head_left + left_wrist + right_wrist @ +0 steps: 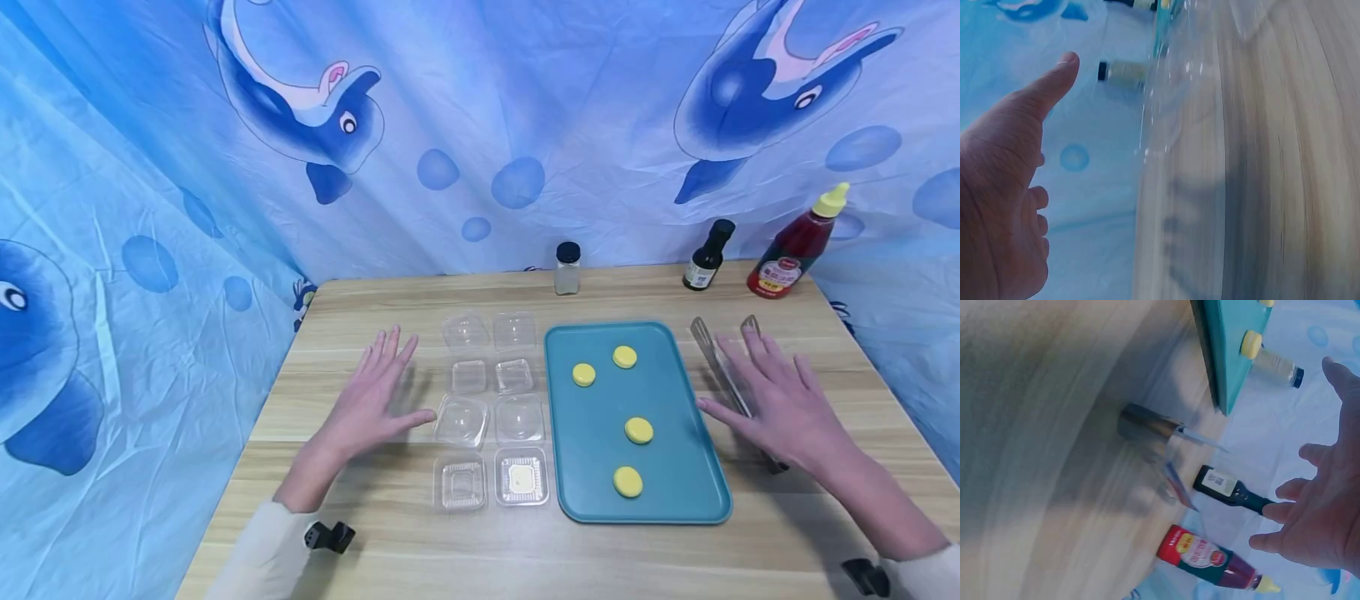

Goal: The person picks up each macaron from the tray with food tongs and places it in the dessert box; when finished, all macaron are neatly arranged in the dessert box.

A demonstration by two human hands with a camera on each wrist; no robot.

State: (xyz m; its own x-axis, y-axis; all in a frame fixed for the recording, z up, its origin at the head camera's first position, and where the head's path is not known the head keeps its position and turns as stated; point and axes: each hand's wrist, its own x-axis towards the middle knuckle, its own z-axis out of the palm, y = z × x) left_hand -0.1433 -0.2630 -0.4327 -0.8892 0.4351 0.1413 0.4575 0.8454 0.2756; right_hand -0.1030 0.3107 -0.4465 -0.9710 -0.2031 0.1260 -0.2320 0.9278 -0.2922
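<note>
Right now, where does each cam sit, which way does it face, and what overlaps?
Head: on the head, facing forward and down at the table and tray; shows the left hand, right hand and sleeves.
Left wrist: on that wrist, facing across the table toward the curtain; only the left hand shows.
Right wrist: on that wrist, facing the tongs and curtain; only the right hand shows.
Head and right wrist share the tongs, tray and red bottle.

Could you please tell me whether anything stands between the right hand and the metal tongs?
Nothing visible does: the right hand hovers over the metal tongs, with open space between them. The blue tray lies to their left, and the dark bottle and red bottle stand beyond, outside that gap.
</note>
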